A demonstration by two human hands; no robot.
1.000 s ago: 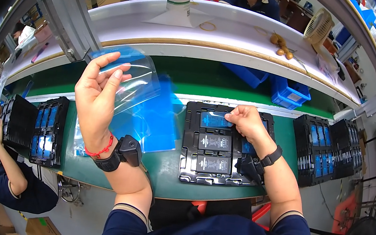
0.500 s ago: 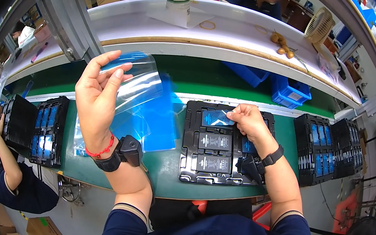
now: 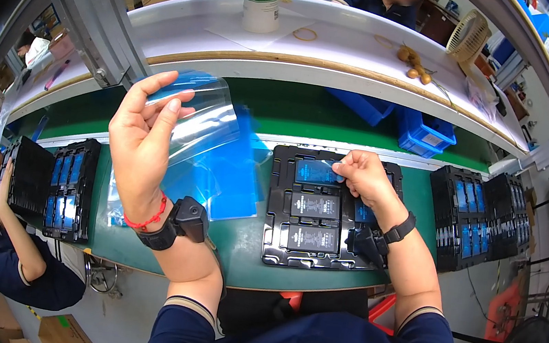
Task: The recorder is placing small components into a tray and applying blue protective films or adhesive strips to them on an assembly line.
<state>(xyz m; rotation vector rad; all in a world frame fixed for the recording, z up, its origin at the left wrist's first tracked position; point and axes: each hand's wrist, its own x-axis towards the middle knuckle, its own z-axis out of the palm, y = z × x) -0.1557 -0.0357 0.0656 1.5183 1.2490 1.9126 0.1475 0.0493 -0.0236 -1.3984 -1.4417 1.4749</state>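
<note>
My left hand (image 3: 145,130) is raised over the bench, pinching a curved clear plastic film sheet (image 3: 208,121) between thumb and fingers. Below that sheet lie blue film sheets (image 3: 236,198) on the green bench. My right hand (image 3: 371,183) is closed at the upper part of a black plastic tray (image 3: 271,230). Its fingertips pinch the right end of a small bluish film (image 3: 319,172) lying over the top-left battery. Two dark flat batteries (image 3: 316,206) with pale print sit below it in the left column. My right hand and wrist hide much of the right column, where a bluish battery (image 3: 364,214) shows.
Stacked black trays with blue-covered batteries stand at the right (image 3: 466,217) and left (image 3: 71,186). Blue bins (image 3: 425,134) sit under the white shelf (image 3: 346,49), which carries a white tub (image 3: 260,10) and brown fruit (image 3: 413,65). A co-worker (image 3: 22,242) sits at left, another across the shelf.
Glare on the small film over the top-left battery has faded and it looks bluer and flatter. My hands barely moved. Both the co-worker at left and the one across the shelf have shifted.
</note>
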